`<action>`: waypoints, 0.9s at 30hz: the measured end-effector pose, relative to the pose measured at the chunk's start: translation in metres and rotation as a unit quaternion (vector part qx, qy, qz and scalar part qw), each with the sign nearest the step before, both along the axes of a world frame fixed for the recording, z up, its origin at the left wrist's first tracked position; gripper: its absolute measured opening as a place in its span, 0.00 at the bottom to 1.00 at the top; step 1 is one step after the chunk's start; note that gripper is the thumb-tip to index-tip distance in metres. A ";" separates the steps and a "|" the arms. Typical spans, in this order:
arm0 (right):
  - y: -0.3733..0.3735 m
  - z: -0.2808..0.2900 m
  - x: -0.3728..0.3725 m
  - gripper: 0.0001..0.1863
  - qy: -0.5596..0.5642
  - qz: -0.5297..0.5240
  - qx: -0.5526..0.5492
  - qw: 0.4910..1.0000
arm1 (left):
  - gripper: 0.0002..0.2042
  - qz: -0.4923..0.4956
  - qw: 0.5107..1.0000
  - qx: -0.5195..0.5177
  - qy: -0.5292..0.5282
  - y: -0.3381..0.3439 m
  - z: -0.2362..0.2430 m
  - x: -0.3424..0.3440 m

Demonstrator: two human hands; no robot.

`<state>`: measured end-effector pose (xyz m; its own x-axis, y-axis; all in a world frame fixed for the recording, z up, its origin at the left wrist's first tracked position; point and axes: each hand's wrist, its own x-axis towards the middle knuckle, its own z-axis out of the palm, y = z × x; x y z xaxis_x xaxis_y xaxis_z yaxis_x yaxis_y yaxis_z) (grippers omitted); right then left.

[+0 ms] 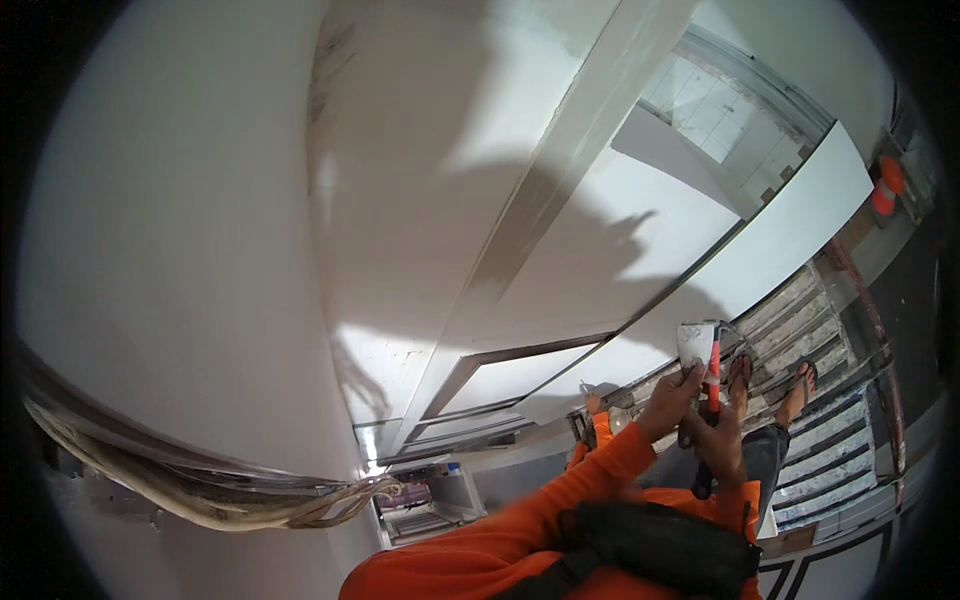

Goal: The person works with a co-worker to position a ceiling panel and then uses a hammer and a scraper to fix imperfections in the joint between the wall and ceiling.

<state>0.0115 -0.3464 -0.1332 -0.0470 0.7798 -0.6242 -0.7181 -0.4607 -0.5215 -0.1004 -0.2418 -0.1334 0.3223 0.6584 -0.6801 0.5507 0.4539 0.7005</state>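
My left hand [668, 402] is closed around the lower part of a wide-bladed scraper [696, 342], its pale, smeared blade pointing up and away from me. Close beside it, my right hand [718, 446] grips a red-and-black-handled tool [714, 366]. That tool lies alongside the scraper's blade, and its dark end [703, 484] sticks out below my fist. Fingers and overlap hide its working end, so I cannot make out its exact kind. Both hands are held in front of my body, apart from the white wall panels [570, 260].
Sandalled feet [800, 388] stand on a slatted metal platform [825, 440] edged by a rusty rail [868, 300]. Another person's hand [594, 402] shows below. Bundled cables [270, 510] hang at left. A framed opening [710, 100] and an orange cone [886, 185] are at right.
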 end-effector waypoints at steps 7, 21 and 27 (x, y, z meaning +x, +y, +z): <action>-0.053 -0.051 -0.017 0.11 -0.007 -0.051 -0.063 0.997 | 0.15 0.149 0.814 0.561 -0.012 0.212 0.198 0.014; -0.122 -0.151 -0.112 0.20 -0.009 -0.153 -0.189 0.970 | 0.14 0.214 0.675 0.688 -0.159 0.280 0.338 0.056; -0.124 -0.155 -0.145 0.21 0.078 -0.212 -0.193 0.955 | 0.17 0.136 0.673 0.724 -0.073 0.290 0.338 0.038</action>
<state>-0.1334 -0.4700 -0.2878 0.1074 0.4627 -0.8800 -0.9378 -0.2469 -0.2443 -0.0620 0.0487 0.2044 0.0498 0.6451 0.7625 0.4631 -0.6913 0.5546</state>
